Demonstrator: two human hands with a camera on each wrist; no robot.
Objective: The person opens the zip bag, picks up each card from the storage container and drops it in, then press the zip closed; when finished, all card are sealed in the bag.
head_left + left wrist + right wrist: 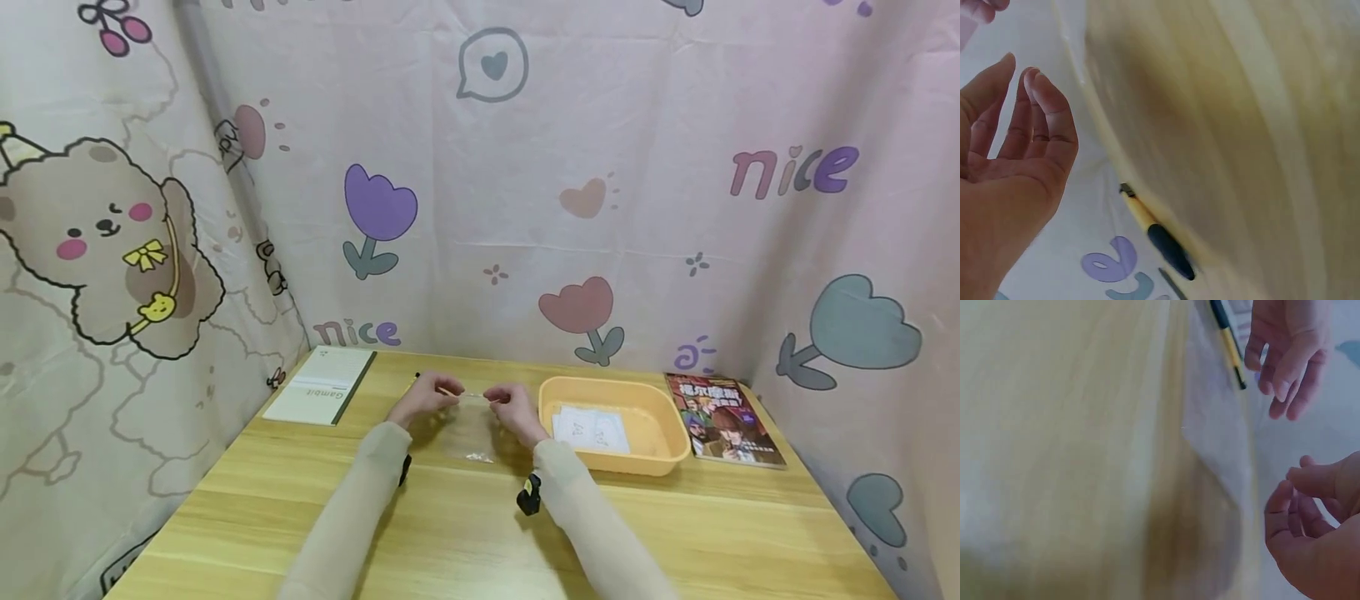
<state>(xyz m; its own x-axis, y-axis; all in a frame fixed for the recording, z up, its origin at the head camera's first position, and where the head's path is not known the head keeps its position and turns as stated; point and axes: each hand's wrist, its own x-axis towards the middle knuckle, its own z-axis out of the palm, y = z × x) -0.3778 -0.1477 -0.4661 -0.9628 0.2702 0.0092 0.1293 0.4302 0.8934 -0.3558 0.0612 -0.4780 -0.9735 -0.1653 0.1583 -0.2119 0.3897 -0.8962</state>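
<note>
A clear plastic bag point(468, 433) lies flat on the wooden table, and a shiny patch shows along its near edge. My left hand point(426, 398) is over its upper left side, fingers bent and thumb apart from them in the left wrist view. Facing it across the bag's far edge is my right hand point(516, 410). In the right wrist view the right thumb and fingers point(1282, 515) come close together, with nothing visible between them. The bag point(1213, 419) looks separate from both hands there. A slim yellow and black tool point(1157, 231) lies beyond the left hand.
To the right stands a yellow plastic basin point(652, 454) with white written papers point(592, 429) inside. A magazine point(723, 421) lies beside it. At the back left is a pale notebook point(318, 387). A printed curtain point(480, 208) hangs behind the table.
</note>
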